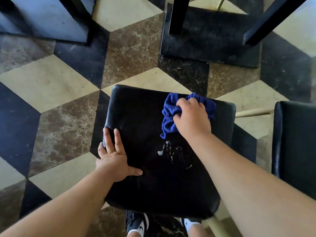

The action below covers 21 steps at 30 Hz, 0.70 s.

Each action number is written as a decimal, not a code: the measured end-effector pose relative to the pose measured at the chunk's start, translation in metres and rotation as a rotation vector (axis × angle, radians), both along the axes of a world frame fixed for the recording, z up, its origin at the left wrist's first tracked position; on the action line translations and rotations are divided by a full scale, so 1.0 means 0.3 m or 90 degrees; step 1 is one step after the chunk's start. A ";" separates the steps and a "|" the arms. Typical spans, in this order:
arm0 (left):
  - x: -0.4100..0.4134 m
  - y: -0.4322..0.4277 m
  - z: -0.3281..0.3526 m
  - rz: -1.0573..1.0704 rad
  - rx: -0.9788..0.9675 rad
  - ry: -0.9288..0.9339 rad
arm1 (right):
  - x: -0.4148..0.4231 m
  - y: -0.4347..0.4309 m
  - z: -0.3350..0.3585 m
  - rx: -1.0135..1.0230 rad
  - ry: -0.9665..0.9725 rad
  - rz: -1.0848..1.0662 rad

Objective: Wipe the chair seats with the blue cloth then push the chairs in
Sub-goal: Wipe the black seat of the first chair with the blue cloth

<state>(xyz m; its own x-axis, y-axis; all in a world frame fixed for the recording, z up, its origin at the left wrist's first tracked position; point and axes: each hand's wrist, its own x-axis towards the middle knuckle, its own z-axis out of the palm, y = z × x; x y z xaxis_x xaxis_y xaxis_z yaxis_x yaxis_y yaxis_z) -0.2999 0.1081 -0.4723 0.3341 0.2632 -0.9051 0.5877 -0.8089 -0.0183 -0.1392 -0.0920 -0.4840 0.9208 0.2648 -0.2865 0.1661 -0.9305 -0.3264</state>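
Seat (145,120): black, glossy, padded, square with rounded corners; seen from above at centre frame. A pale smear (172,152) marks its middle, just below the cloth.

Cloth (171,110): blue, bunched, lying on the far right part of the seat, close to its far edge.

Right hand (192,117): closed over the cloth, fingers curled into the folds, pressing it onto the seat.

Left hand (114,159): open and flat on the seat's left edge, fingers spread and pointing away, thumb out to the right; outer fingers wrap over the rim.

Second seat (294,142): black, same kind, at the right edge of frame, near the first but apart from it.

Table legs (177,16): dark, upright, at top of frame, standing on a dark base plate.

Floor (51,79): marble tiles in cream, brown and black, cube pattern.

Shoes (138,223): black and white, visible below the seat's near edge.
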 end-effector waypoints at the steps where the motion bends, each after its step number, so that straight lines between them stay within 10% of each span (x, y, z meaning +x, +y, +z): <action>1: 0.001 -0.002 0.002 0.000 -0.003 -0.002 | 0.012 -0.070 0.005 -0.015 -0.002 -0.031; 9: 0.015 -0.002 0.015 0.003 0.006 0.017 | 0.004 -0.143 0.015 -0.041 -0.007 -0.257; 21: -0.014 0.027 -0.067 0.051 -0.003 -0.025 | -0.253 0.551 0.000 0.129 0.107 0.116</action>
